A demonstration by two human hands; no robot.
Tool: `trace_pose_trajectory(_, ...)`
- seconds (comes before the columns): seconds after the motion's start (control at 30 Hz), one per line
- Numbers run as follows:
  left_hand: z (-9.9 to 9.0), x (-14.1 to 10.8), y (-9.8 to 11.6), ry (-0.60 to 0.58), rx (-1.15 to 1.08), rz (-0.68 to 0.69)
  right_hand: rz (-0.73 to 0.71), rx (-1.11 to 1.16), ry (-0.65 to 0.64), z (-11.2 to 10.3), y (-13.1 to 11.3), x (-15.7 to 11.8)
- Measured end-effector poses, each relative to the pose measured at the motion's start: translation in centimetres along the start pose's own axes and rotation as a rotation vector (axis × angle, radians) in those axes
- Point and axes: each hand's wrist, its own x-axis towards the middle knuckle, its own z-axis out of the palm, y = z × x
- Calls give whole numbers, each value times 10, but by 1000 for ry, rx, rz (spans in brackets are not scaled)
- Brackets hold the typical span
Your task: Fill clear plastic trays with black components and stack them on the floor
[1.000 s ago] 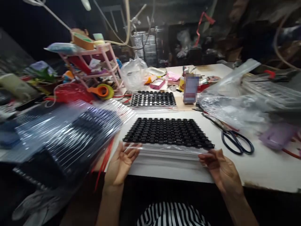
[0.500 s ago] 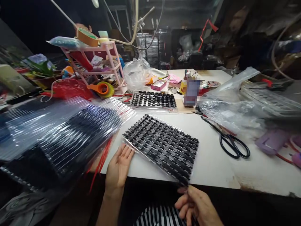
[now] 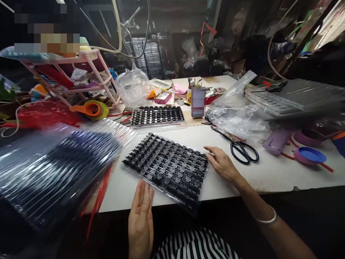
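Observation:
A clear plastic tray filled with rows of black parts (image 3: 167,167) lies at an angle on the white table, its near corner jutting over the front edge. My left hand (image 3: 141,216) is by the tray's near left side, palm turned inward, fingers stretched and holding nothing. At the tray's right corner is my right hand (image 3: 219,162), its fingers extended and apart beside the rim; whether they touch it is hard to tell. Behind lies a second tray of black parts (image 3: 157,115).
Stacked clear ribbed trays (image 3: 67,162) stand at the left, with red strips (image 3: 102,189) beside them. Black-handled scissors (image 3: 244,153) lie to the right, near crumpled plastic bags (image 3: 234,118). A pink rack (image 3: 91,55) and a phone (image 3: 198,102) are further back.
My right hand has moved up from below the tray's near corner to its right corner, and its fingers have opened. My left hand is lower, off the tray's edge. The view has turned right.

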Motion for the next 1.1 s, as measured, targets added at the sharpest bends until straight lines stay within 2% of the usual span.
trace_pose_trajectory(0.07,-1,0,1,-14,24,-3,-19,-61,-50,7,3,6)
trace_pose_trajectory(0.17,-11,10,11,-22,140,6,45,-54,-129,1,-5,-11)
trace_pose_trajectory(0.27,-21,33,29,-144,483,68,111,101,-397,-18,-25,-42)
trace_pose_trajectory(0.37,-15,68,48,-352,919,186,96,244,-655,-29,-48,-68)
trace_pose_trajectory(0.43,4,94,56,-516,1152,293,46,318,-777,-23,-64,-78)
trace_pose_trajectory(0.53,50,128,58,-734,1425,369,-94,422,-895,10,-89,-83)
trace_pose_trajectory(0.63,99,146,52,-856,1452,389,-297,474,-926,49,-113,-82)
trace_pose_trajectory(0.7,120,147,51,-919,1434,407,-372,467,-898,61,-123,-82)
trace_pose_trajectory(0.73,123,145,54,-937,1424,424,-392,474,-882,59,-124,-83)
trace_pose_trajectory(0.8,115,138,65,-915,1377,489,-394,544,-835,42,-115,-86)
trace_pose_trajectory(0.87,87,128,82,-792,1273,571,-306,675,-710,13,-90,-88)
trace_pose_trajectory(0.93,46,119,94,-610,1127,550,-49,717,-386,-14,-54,-89)
trace_pose_trajectory(1.0,5,112,96,-335,949,456,205,635,-26,-31,-16,-87)
trace_pose_trajectory(1.07,-28,105,85,-154,743,318,376,518,163,-37,13,-81)
trace_pose_trajectory(1.1,-39,102,77,-110,661,261,428,476,199,-36,23,-77)
